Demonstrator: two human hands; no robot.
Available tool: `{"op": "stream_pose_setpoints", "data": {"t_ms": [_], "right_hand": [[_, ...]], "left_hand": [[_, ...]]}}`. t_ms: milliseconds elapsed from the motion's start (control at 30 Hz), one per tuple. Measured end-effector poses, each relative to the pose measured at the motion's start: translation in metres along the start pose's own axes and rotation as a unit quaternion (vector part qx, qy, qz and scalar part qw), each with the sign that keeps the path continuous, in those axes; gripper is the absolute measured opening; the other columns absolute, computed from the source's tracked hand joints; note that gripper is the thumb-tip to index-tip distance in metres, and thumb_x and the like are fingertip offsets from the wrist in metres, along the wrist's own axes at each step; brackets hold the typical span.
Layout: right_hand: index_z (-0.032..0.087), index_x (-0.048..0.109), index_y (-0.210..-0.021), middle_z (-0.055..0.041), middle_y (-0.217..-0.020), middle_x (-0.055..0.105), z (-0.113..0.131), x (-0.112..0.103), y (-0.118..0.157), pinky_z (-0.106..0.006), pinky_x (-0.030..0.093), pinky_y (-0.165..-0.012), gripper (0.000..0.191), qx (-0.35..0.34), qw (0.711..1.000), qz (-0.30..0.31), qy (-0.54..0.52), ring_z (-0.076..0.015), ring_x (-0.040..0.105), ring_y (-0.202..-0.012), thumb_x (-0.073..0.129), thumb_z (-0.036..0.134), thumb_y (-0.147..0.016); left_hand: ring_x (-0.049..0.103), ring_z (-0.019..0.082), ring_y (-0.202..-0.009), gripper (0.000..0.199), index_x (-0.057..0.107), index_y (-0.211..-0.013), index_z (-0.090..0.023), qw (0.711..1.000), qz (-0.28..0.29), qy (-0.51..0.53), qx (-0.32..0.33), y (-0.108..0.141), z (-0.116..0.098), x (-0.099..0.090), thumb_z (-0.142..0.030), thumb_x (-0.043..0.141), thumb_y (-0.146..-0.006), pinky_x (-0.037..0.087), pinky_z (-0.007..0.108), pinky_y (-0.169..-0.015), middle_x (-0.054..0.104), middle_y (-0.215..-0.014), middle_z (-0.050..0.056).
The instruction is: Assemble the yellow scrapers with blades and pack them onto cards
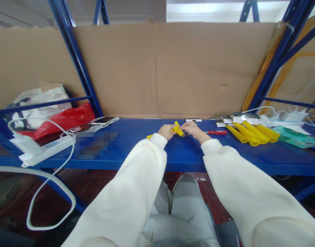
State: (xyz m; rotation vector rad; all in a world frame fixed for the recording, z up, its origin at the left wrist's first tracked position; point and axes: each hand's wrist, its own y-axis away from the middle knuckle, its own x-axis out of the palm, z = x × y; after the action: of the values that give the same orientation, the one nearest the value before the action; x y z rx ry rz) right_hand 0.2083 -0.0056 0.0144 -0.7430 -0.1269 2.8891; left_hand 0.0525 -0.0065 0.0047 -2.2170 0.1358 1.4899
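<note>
My left hand [166,131] is closed around a small yellow piece with arms that stick out [177,129], held just above the blue shelf. My right hand [192,128] meets it from the other side, fingers pinched together at its edge. Whatever lies between those right fingertips is too small to make out. A yellow end [149,136] shows left of my left wrist; I cannot tell whether it belongs to the same piece. Right of my right hand lies a red-handled screwdriver [217,132].
Several yellow tubes [252,133] lie at the right, by small packets [246,118] and a green packet [294,136]. Leftward are a phone [105,120], a power strip [51,150], a red bag [66,120] and a looping white cable [70,195]. Cardboard [193,68] stands behind the blue shelf [136,151].
</note>
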Motion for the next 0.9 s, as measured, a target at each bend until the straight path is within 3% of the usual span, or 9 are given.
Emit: {"op": "stream_pose_setpoints", "data": {"t_ms": [133,233,367,533,667,900], "right_hand": [[0.017,0.055,-0.054,0.0041,-0.053,0.052,-0.0026,0.0003,-0.0024,-0.023,0.036,-0.054,0.03,-0.031,0.999,-0.001,0.011,-0.0095,0.045,-0.055,0.082,0.027,-0.063],[0.017,0.056,-0.056,0.004,-0.053,0.052,-0.0047,0.0,-0.0048,-0.024,0.038,-0.057,0.025,-0.039,0.999,-0.008,0.008,-0.0104,0.046,-0.057,0.078,0.022,-0.066],[0.017,0.058,-0.065,0.0034,-0.056,0.053,-0.0062,-0.0026,-0.0081,-0.022,0.035,-0.051,0.017,-0.009,0.999,-0.017,-0.036,-0.0098,0.044,-0.055,0.07,0.019,-0.075],[0.016,0.062,-0.074,0.0003,-0.062,0.062,-0.0052,-0.0071,-0.0082,-0.02,0.038,-0.051,0.008,0.05,0.989,0.044,-0.13,-0.0093,0.051,-0.054,0.065,0.012,-0.08],[0.016,0.063,-0.076,0.0003,-0.058,0.063,-0.0051,-0.0081,-0.0056,-0.02,0.042,-0.055,0.011,0.07,0.983,0.081,-0.148,-0.0101,0.056,-0.055,0.062,0.007,-0.083],[0.016,0.058,-0.069,0.0016,-0.051,0.058,-0.0024,-0.0067,-0.0012,-0.02,0.04,-0.052,0.021,0.065,0.979,0.086,-0.171,-0.0095,0.053,-0.048,0.062,0.001,-0.083]], "left_hand": [[0.066,0.022,-0.118,0.039,0.071,-0.126,-0.029,1.0,0.001,-0.001,0.02,0.0005,0.0005,-0.0007,-0.02,0.067,-0.088,0.047,0.029,-0.104,0.073,-0.122,0.004],[0.067,0.022,-0.115,0.035,0.074,-0.121,-0.029,0.999,0.006,-0.017,0.036,0.0009,-0.0009,-0.003,-0.019,0.066,-0.088,0.048,0.029,-0.102,0.075,-0.119,0.004],[0.066,0.022,-0.118,0.036,0.073,-0.122,-0.024,0.999,0.006,-0.03,0.043,0.0007,-0.003,-0.0045,-0.017,0.066,-0.088,0.047,0.029,-0.103,0.073,-0.123,0.007],[0.066,0.022,-0.116,0.035,0.073,-0.122,-0.025,0.998,0.001,-0.021,0.057,-0.0016,-0.0013,-0.0007,-0.019,0.066,-0.088,0.048,0.029,-0.102,0.073,-0.122,0.007],[0.066,0.021,-0.116,0.035,0.073,-0.122,-0.025,0.998,-0.001,-0.01,0.065,-0.0031,0.0012,0.0027,-0.02,0.067,-0.088,0.047,0.029,-0.103,0.073,-0.123,0.006],[0.066,0.021,-0.115,0.045,0.064,-0.135,-0.028,0.995,0.019,-0.052,0.08,0.002,-0.002,-0.0003,-0.02,0.061,-0.091,0.047,0.028,-0.101,0.071,-0.123,0.007]]}}
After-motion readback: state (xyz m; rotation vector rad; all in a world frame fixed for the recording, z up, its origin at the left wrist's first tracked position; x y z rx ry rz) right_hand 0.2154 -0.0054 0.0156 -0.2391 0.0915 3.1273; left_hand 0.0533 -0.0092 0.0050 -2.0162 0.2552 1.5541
